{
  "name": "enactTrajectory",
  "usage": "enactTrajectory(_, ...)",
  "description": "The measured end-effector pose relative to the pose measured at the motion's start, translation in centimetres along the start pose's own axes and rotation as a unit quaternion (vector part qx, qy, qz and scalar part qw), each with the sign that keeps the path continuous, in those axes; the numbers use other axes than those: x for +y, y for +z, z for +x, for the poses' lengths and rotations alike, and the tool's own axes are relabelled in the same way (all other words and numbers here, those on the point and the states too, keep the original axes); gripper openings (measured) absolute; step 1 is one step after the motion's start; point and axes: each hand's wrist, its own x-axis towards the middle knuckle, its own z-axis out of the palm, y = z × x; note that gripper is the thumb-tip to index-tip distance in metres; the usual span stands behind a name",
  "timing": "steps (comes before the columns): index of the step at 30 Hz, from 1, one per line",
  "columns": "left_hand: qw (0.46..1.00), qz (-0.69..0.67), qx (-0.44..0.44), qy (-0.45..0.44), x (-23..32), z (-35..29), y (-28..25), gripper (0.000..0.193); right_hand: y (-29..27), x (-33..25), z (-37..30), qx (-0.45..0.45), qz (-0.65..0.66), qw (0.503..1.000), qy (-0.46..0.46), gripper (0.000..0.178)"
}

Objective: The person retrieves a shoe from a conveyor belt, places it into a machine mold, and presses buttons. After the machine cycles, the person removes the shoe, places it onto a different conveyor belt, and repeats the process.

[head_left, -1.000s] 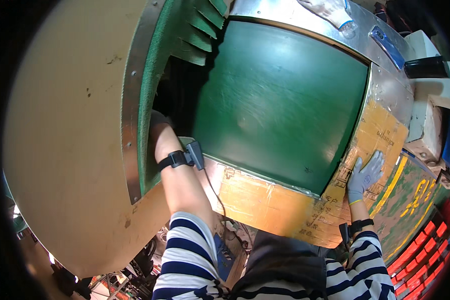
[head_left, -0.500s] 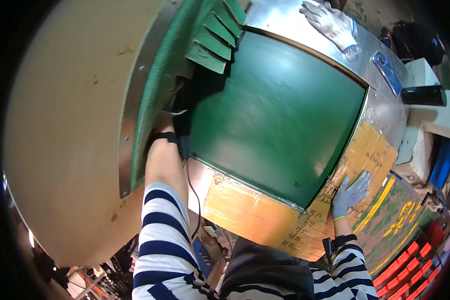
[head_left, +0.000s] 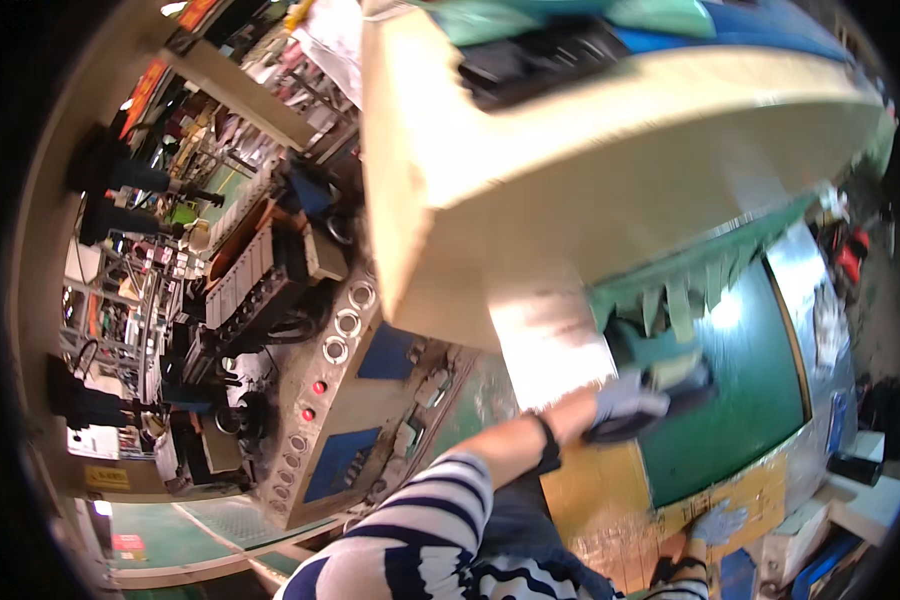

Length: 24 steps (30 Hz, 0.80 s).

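The gloved left hand is closed around a dark item, motion-blurred, above the green surface. The right hand, fingers loosely spread, is rested on yellowish cardboard. One edge of the surface is overhung by slit green flaps beneath a beige hood.

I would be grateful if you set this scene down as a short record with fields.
Left hand: gloved, gripping a dark object
Right hand: gloved, resting on the cardboard, holding nothing visible
Work surface: green panel
Overhanging it: beige hood with green strips
Metal border: a loose white glove
Picture left: two red buttons on a machine
Clarity: dark object blurred, its kind uncertain
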Motion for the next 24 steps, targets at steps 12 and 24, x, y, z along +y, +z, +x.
enactTrajectory(12, 0.967, 0.147, 0.065, -0.195, -3.6, -41.4, -12.9, 0.081, -33.7, -22.0, -24.7, -0.701, 0.368, 0.404, -0.458, 0.071)
enactTrajectory(24, 0.856, 0.184, 0.478, -0.063, 8.7, -67.1, -13.8, 0.062, -50.8, -30.0, -46.5, -0.845, 0.29, 0.24, -0.38, 0.062)
